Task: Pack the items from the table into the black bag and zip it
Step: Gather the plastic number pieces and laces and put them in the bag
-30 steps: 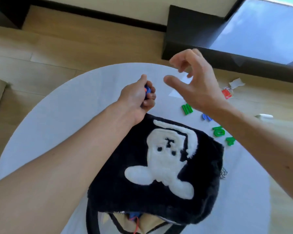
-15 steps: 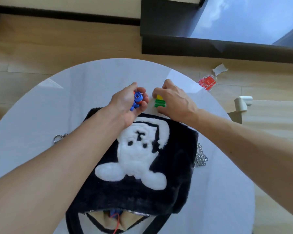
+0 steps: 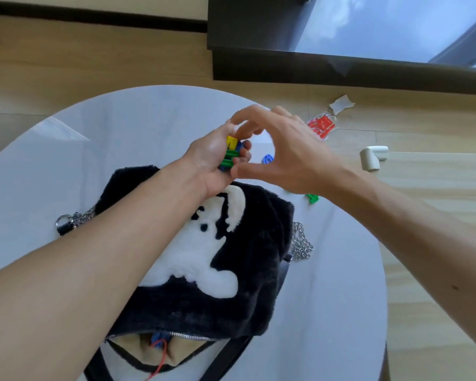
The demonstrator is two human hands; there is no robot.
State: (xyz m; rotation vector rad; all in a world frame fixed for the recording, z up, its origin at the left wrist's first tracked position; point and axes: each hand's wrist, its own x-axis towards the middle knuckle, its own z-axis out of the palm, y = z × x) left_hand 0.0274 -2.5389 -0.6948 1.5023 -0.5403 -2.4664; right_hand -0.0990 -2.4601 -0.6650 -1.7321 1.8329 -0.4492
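On the near half of the round white table lay the black bag, a furry one with a white animal figure on its upper side. Its zipper mouth faced the near edge and stood open, and inside it a blue piece and a thin red cord were visible, so some things were already packed. A metal chain came out from the right side of the bag.

Just beyond the far edge of the bag, the left hand was curled around a small bundle of plastic pieces: yellow on top, green below, something blue behind. The right hand stood close against it with fingers bent and loosely apart; its fingertips touched or nearly touched the bundle, but I could not tell if it pinched any piece.

To the right of the hands, a blue piece and a green piece were lying on the table, not collected. A red packet lay on the floor beyond the table.

In my judgement the task was about in the middle: the held pieces had to go into the bag, the two loose pieces had to be picked up, and the zipper was not yet closed.
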